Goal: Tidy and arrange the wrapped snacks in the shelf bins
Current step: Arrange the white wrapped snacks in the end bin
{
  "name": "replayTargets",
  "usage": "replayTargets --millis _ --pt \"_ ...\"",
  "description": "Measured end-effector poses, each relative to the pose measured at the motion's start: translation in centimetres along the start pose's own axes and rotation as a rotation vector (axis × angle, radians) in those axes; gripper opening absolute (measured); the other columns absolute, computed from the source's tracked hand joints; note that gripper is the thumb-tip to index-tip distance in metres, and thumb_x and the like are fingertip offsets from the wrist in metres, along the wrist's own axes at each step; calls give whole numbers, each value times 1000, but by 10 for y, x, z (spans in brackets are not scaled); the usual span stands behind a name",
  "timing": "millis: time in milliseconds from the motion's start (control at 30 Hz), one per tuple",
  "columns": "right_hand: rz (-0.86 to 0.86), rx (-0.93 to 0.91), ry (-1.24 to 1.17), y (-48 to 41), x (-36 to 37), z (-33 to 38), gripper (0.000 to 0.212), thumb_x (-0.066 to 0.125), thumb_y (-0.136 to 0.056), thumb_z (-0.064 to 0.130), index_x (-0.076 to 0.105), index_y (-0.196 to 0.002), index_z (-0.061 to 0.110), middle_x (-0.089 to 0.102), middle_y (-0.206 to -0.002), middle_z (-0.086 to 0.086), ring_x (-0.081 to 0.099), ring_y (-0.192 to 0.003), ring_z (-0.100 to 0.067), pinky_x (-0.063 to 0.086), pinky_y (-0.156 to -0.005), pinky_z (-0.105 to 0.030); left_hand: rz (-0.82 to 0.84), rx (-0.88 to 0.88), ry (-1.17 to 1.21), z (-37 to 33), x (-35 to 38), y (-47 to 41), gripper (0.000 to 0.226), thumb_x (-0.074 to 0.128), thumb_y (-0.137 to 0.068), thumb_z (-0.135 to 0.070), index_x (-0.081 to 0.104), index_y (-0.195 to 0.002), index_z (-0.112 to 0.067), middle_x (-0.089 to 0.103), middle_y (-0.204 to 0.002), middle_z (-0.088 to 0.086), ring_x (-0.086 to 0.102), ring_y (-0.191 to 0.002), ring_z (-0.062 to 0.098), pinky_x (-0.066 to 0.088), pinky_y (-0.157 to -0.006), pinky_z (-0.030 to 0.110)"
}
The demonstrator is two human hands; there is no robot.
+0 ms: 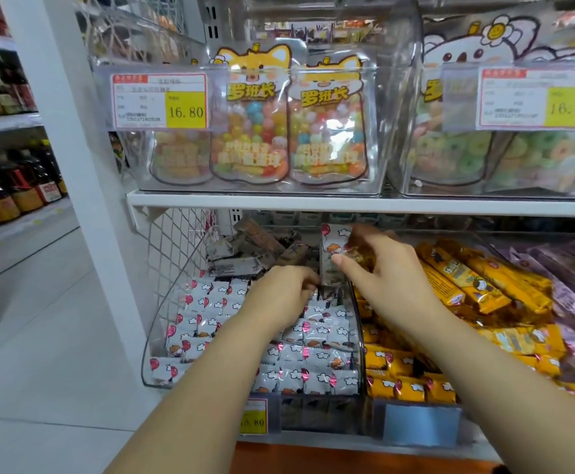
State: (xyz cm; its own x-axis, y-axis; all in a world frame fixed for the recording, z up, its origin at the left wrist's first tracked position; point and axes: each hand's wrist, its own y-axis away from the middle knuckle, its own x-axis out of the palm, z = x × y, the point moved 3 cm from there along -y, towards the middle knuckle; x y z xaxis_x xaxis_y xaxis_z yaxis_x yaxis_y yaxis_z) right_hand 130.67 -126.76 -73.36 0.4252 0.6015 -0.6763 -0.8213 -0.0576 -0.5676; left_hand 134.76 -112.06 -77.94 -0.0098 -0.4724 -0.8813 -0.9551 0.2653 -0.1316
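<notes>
A clear plastic bin (156, 336) on the lower shelf holds several white wrapped snacks (317, 357) printed with red balloons, lying in rows. Brown-grey wrapped snacks (245, 248) are heaped at its back. My right hand (381, 271) grips one white balloon packet (334, 248) and holds it upright over the bin's right rear corner. My left hand (279, 292) reaches into the bin's middle with its fingers curled down among the white packets; what they hold is hidden.
The bin to the right holds yellow-orange wrapped bars (464, 278), and purple packets (559, 268) lie beyond. The upper shelf (279, 200) carries clear bins of candy pouches (255, 131) with price tags (159, 100). A white wire mesh side panel (173, 241) stands left of the bin.
</notes>
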Motion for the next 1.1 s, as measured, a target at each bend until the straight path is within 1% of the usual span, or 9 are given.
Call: replayTargets --millis 133,233,300,467,567,633,767,900,1100 --pt "94 -6 92 -1 7 -3 35 57 -89 42 60 -116 19 60 -84 7 49 -67 -9 38 -64 -24 28 16 -33 3 1 -3 20 53 -94 -22 68 -107 -27 68 -104 1 60 -95 22 51 -84 36" --pt "166 41 177 1 17 -9 43 56 -90 43 55 -127 20 65 -111 -1 59 -100 -19 46 -87 -33 84 -1 3 7 0 -2 20 53 -95 -23 71 -104 -20 69 -105 0 62 -92 19 51 -84 33" --pt "248 87 247 -1 23 -13 48 55 -90 45 50 -132 23 60 -126 1 52 -118 -20 39 -103 -40 104 1 18 8 0 1 19 54 -95 -23 72 -100 -17 70 -102 -1 62 -88 17 51 -79 27" --pt "377 81 410 -8 26 -16 48 51 -89 51 49 -133 31 52 -136 4 36 -132 -23 29 -110 -44 30 -11 148 11 -1 3 21 54 -93 -17 65 -110 -23 68 -96 -3 63 -83 15 51 -73 27" --pt "397 79 385 -8 27 -18 49 50 -90 50 49 -133 29 47 -139 4 34 -132 -23 30 -109 -43 -57 54 235 5 -7 6 41 60 -91 -25 52 -131 -28 61 -101 -4 61 -84 12 52 -78 30" --pt "314 95 223 -5 22 -18 46 56 -89 43 52 -131 25 56 -132 3 48 -122 -19 39 -104 -38 -100 122 224 -4 -12 6 48 61 -90 -31 46 -136 -32 59 -108 -2 59 -91 9 49 -84 27" --pt "197 140 152 3 8 -21 37 58 -90 33 59 -126 23 63 -122 4 57 -112 -15 42 -101 -32 -158 207 146 -14 -9 3 32 58 -92 -29 60 -124 -26 63 -118 -2 56 -107 14 45 -93 31" --pt "277 157 128 12 9 -32 31 57 -90 34 63 -120 27 62 -123 8 53 -119 -13 40 -105 -35 -194 199 45 -13 -2 -2 17 59 -92 -24 68 -106 -21 66 -107 -3 57 -100 15 45 -86 29" --pt "285 153 115 12 12 -37 30 55 -91 37 64 -119 30 65 -119 10 53 -117 -14 41 -103 -40 -132 145 -34 -12 0 -13 17 58 -92 -24 67 -105 -18 66 -105 3 59 -97 21 48 -83 33"
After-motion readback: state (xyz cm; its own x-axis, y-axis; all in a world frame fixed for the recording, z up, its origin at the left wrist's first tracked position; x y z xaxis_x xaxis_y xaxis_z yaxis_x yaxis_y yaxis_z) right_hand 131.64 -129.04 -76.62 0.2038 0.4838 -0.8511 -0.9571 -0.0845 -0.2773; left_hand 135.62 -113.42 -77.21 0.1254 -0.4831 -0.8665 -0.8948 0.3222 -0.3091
